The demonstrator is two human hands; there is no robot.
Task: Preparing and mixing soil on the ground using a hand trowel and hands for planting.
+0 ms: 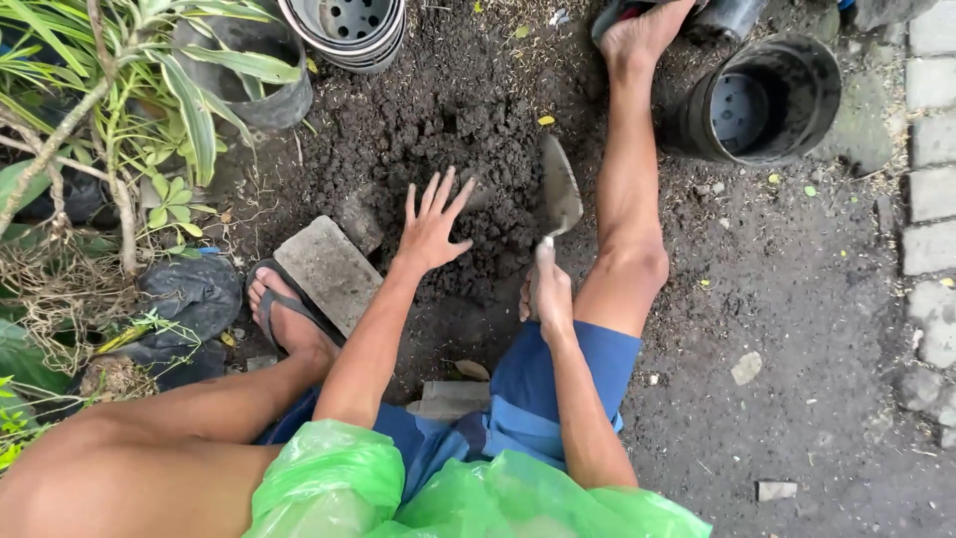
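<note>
A mound of dark soil (468, 139) lies on the ground between my legs. My left hand (431, 224) is spread flat with fingers apart, resting on the near edge of the mound and holding nothing. My right hand (547, 289) grips the handle of a metal trowel (559, 187), whose blade points away from me and rests on the soil just right of the left hand.
A grey paving brick (327, 269) lies by my sandalled left foot (289, 314). Black plastic pots stand at the far right (787, 70), top centre (349, 30) and top left (249, 95). Leafy plants (110, 130) fill the left. Paving stones (931, 189) edge the right.
</note>
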